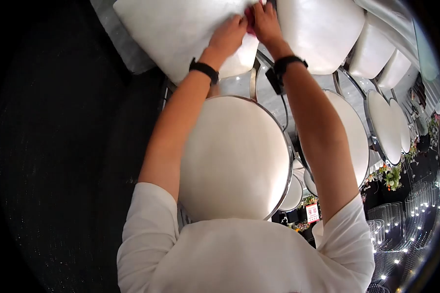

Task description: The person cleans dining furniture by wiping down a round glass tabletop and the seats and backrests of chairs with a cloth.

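Near the top edge of the view, both my hands are over a white padded chair seat (181,34). A small dark red piece, which looks like cloth (250,20), shows between them, mostly covered by fingers. My right hand (267,23) is closed on this red cloth at the seat's right edge. Just left of it, my left hand (229,35) has its fingers curled in, close against the red cloth; what they hold is hidden and slightly blurred. Below my forearms stands the chair's round white back (234,156) with a shiny metal rim, between me and the seat.
More white seats (318,34) and round chair backs (384,127) run in a row to the right. Dark floor (73,146) lies on the left. Flowers (392,178), a red and white sign (312,213) and strings of lights (410,219) are at lower right.
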A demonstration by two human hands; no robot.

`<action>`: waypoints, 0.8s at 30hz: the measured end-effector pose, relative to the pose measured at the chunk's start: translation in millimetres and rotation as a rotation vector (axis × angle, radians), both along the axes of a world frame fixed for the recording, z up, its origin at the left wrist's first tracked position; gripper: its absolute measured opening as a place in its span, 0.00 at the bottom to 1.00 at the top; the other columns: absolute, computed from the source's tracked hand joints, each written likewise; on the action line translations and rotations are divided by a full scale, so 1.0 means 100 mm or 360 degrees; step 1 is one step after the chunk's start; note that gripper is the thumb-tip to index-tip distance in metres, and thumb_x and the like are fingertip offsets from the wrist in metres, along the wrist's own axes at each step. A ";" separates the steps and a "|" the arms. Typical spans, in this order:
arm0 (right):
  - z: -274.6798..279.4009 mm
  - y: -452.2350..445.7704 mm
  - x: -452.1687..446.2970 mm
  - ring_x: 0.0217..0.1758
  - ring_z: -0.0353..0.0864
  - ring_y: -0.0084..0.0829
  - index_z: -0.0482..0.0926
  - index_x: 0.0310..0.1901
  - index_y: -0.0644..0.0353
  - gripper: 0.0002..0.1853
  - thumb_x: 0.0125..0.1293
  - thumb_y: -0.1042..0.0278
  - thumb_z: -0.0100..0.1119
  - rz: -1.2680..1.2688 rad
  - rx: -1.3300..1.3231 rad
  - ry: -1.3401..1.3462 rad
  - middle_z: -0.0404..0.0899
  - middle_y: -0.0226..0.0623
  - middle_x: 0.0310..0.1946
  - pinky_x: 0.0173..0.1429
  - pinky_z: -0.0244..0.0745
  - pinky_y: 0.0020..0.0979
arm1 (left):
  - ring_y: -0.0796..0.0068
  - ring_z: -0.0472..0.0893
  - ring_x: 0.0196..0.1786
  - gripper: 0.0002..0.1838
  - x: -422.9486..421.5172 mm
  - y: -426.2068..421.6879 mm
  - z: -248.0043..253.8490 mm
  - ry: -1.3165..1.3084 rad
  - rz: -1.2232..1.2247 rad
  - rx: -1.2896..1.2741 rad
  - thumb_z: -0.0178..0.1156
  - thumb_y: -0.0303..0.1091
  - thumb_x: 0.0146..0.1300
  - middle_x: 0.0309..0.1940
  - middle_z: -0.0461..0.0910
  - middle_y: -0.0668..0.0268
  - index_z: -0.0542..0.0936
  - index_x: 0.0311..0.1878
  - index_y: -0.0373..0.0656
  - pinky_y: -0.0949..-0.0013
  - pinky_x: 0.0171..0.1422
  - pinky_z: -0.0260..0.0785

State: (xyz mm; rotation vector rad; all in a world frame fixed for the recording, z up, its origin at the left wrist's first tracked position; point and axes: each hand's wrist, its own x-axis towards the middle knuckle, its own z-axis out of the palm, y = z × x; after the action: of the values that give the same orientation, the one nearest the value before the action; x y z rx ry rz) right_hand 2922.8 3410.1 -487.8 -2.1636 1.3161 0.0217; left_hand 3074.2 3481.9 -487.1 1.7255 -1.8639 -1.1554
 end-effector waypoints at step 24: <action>0.19 -0.08 1.19 0.48 0.82 0.50 0.74 0.56 0.52 0.20 0.63 0.59 0.62 0.0077 0.0257 0.0036 0.78 0.46 0.48 0.50 0.79 0.44 | 0.51 0.81 0.49 0.28 1.21 -0.09 0.05 0.0243 0.0529 -0.0113 0.64 0.24 0.57 0.50 0.81 0.56 0.74 0.63 0.48 0.56 0.53 0.76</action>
State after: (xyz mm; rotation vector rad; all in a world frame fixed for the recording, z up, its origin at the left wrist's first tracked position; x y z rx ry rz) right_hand 3041.3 3401.7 -469.3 -2.0632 1.2308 0.1665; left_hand 3195.1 3473.0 -482.0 1.7689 -1.4444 -1.0423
